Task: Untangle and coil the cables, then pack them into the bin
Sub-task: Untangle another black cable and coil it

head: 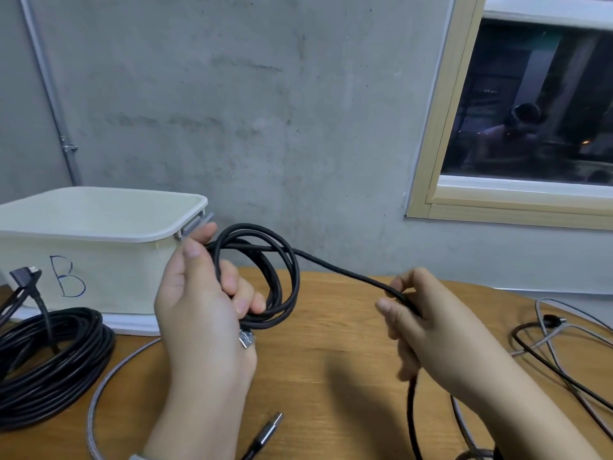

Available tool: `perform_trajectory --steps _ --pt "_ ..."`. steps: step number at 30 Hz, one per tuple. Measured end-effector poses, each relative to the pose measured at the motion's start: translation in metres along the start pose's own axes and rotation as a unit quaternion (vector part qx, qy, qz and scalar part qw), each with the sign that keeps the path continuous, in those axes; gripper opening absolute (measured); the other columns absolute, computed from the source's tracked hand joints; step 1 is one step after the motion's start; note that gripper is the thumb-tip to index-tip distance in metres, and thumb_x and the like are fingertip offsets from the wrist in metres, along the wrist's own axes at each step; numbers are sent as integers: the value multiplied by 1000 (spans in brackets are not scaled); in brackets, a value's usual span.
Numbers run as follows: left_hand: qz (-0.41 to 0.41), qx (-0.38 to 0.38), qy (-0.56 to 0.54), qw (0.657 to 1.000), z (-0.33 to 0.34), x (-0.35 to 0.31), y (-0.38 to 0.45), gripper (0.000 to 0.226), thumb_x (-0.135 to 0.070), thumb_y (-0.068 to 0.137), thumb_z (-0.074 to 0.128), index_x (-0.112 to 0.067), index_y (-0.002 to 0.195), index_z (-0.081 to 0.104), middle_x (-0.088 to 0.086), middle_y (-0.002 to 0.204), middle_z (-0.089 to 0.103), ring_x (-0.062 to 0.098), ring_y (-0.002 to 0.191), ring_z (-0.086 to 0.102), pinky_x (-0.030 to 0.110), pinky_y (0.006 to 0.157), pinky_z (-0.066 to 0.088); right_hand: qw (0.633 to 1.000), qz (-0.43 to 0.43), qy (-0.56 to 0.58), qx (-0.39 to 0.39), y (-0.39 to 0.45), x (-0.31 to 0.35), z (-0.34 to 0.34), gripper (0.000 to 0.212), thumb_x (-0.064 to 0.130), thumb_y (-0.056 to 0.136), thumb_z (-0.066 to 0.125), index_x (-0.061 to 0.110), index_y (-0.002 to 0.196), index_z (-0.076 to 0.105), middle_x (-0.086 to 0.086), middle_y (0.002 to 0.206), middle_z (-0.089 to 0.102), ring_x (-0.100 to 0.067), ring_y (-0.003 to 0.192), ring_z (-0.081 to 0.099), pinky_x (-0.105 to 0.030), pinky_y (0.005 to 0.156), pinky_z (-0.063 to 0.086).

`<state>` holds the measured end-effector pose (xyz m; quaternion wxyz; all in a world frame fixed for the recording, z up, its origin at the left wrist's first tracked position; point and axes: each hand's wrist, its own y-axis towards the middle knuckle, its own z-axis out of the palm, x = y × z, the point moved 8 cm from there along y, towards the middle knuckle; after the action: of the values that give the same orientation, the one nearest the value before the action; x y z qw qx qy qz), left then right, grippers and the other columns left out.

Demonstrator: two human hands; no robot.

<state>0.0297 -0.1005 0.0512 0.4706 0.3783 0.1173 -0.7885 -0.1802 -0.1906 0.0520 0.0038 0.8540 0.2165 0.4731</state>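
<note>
My left hand [202, 303] grips a small coil of black braided cable [282, 277] held upright above the wooden table, with a silver USB plug [247, 338] poking out under the fingers. A straight run of the same cable leads right to my right hand [421, 323], whose fingers curl round it; the cable then drops below that hand toward the table's near edge. The cream bin [99, 234], marked with a blue "B", stands at the back left, just left of the coil.
A large coiled black cable [49, 360] lies in front of the bin. A grey braided cable [109, 376] curves across the table [331, 360], its plug [265, 433] near the front. Tangled grey and black cables [557, 343] lie at the right edge.
</note>
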Motion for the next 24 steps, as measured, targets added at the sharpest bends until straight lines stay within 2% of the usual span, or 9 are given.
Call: perform_trajectory --steps 2,4,9,12,14,19,22,24 --pt "-4 12 9 1000 4 3 -2 31 -25 105 36 -23 92 64 -4 50 33 9 36 25 22 37 32 995 -41 -56 -73 -1 9 -10 17 31 95 47 22 83 41 3 58 48 -8 42 41 -25 45 36" --pt "-10 28 9 1000 8 4 -4 32 -26 105 36 -23 90 64 -4 50 33 9 36 25 22 36 32 986 -75 -98 -112 -5 19 -16 18 34 97 41 26 81 38 2 59 49 -6 52 45 -25 48 31" --pt "-13 46 7 999 11 5 -4 31 -26 104 35 -22 83 58 -3 51 33 9 35 25 21 36 32 978 -118 -155 -68 -15 39 -3 11 27 98 33 35 91 35 7 73 47 0 68 46 -19 59 37" --pt "-9 45 -1 999 10 4 -3 30 -26 104 35 -20 82 54 -3 52 34 9 35 25 21 36 32 962 -147 -222 -53 -18 47 3 12 24 100 31 31 104 40 11 93 47 -5 87 47 -21 71 37" --pt "-7 47 -10 999 10 2 -3 29 -26 104 35 -19 82 52 -3 51 33 8 35 25 21 36 31 953 -144 -263 -36 -17 48 8 14 24 101 32 28 104 45 10 99 48 -11 93 48 -26 78 38" --pt "-17 67 -45 997 15 -1 -6 30 -25 105 32 -21 86 55 -1 51 31 9 34 22 21 35 28 942 -115 -314 32 -15 39 29 15 12 97 37 19 94 50 3 93 51 -18 85 51 -24 61 37" --pt "-49 79 -63 994 19 4 -9 32 -28 105 29 -28 97 60 -2 47 27 8 30 19 18 32 25 948 -135 -289 11 -17 46 26 16 18 99 35 20 95 50 5 91 52 -17 83 51 -26 65 39" --pt "-39 85 -53 994 22 3 -11 35 -24 106 26 -29 103 60 -1 46 26 8 29 18 19 33 25 950 -151 -274 -3 -19 51 23 18 23 100 33 21 97 51 5 89 53 -15 82 50 -26 68 40"
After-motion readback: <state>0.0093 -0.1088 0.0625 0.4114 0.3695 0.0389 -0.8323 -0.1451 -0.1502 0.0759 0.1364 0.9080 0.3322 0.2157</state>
